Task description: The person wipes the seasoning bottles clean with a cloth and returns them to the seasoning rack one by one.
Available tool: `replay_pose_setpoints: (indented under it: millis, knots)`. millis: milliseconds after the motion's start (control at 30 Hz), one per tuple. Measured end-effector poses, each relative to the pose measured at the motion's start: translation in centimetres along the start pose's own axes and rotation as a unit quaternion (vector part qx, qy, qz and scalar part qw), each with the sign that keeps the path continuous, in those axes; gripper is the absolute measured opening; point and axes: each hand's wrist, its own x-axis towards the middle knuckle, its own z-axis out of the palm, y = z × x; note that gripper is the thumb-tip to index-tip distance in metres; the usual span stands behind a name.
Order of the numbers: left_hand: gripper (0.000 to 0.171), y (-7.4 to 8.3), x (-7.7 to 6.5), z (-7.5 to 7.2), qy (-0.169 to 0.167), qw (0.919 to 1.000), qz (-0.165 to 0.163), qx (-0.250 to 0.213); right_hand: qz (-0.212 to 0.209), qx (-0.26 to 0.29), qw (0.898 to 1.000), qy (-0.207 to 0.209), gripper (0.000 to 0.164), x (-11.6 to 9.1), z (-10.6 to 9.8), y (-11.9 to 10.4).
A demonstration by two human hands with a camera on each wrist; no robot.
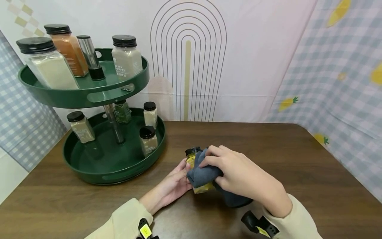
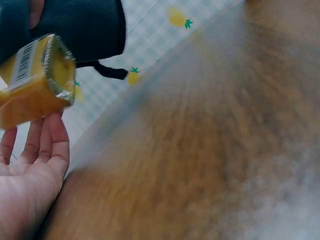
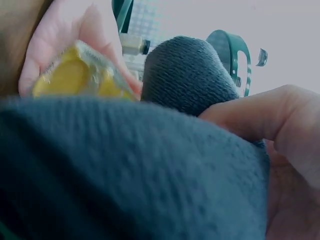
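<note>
In the head view, a square spice jar [image 1: 190, 161] with yellow contents and a black lid is held just above the table by my left hand [image 1: 174, 187], tilted. Its base and barcode label [image 2: 24, 62] face the left wrist camera, the fingers [image 2: 45, 140] lying along its side. My right hand [image 1: 235, 169] grips a folded dark blue-grey cloth [image 1: 203, 175] against the jar, covering much of it. In the right wrist view the cloth [image 3: 140, 160] fills the foreground, and the jar's yellow base [image 3: 65, 77] shows behind it.
A green two-tier round rack [image 1: 107, 179] stands at the left on the brown wooden table [image 1: 185, 219]. Its upper tray [image 1: 59, 99] carries larger jars, including black pepper [image 1: 126, 63]; smaller jars [image 1: 148, 141] stand on the lower one. Patterned cloth [image 1: 328, 83] hangs behind.
</note>
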Motion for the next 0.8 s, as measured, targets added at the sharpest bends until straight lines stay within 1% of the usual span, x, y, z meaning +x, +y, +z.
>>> replay_pose_setpoints:
  millis: [100, 167, 333, 400, 467, 533, 600, 667, 733, 800]
  knots:
    - [0.072, 0.1, 0.0, 0.0, -0.001, 0.9999, 0.006, -0.012, -0.009, 0.003, 1.0, -0.021, 0.041, -0.2, -0.1, -0.3]
    - [0.066, 0.1, 0.1, 0.0, -0.002, 0.9999, 0.008, -0.011, -0.014, 0.006, 0.999, -0.04, 0.042, -0.3, -0.2, -0.5]
    - [0.063, 0.1, 0.2, -0.1, -0.005, 1.0, 0.005, -0.006, -0.026, 0.018, 0.995, -0.099, 0.041, -0.9, -0.9, -0.7]
    - [0.063, 0.1, 0.3, -0.1, -0.003, 0.9999, 0.002, -0.015, -0.025, 0.025, 0.994, -0.107, 0.041, -1.0, -1.2, -0.6]
    - [0.062, 0.2, 0.3, -0.1, 0.0, 0.9996, 0.002, -0.028, -0.021, 0.024, 0.995, -0.091, 0.041, -1.0, -1.3, -0.5]
    - [0.057, 0.2, 0.3, -0.1, 0.0, 0.9992, 0.006, -0.039, -0.011, 0.017, 0.998, -0.055, 0.043, -0.9, -1.4, -0.2]
    - [0.049, 0.1, 0.3, -0.2, -0.006, 0.999, 0.013, -0.042, 0.005, 0.003, 1.0, -0.009, 0.042, -0.7, -1.3, 0.0]
    - [0.04, 0.0, 0.3, -0.1, -0.015, 0.9991, 0.024, -0.031, 0.023, -0.01, 0.999, 0.035, 0.042, -0.5, -1.1, 0.1]
    - [0.034, -0.1, 0.2, -0.1, -0.018, 0.999, 0.04, -0.012, 0.044, -0.019, 0.997, 0.068, 0.041, -0.2, -0.9, 0.2]
    - [0.035, -0.2, 0.2, -0.1, -0.021, 0.998, 0.06, 0.007, 0.058, -0.025, 0.994, 0.088, 0.041, 0.1, -0.7, 0.2]
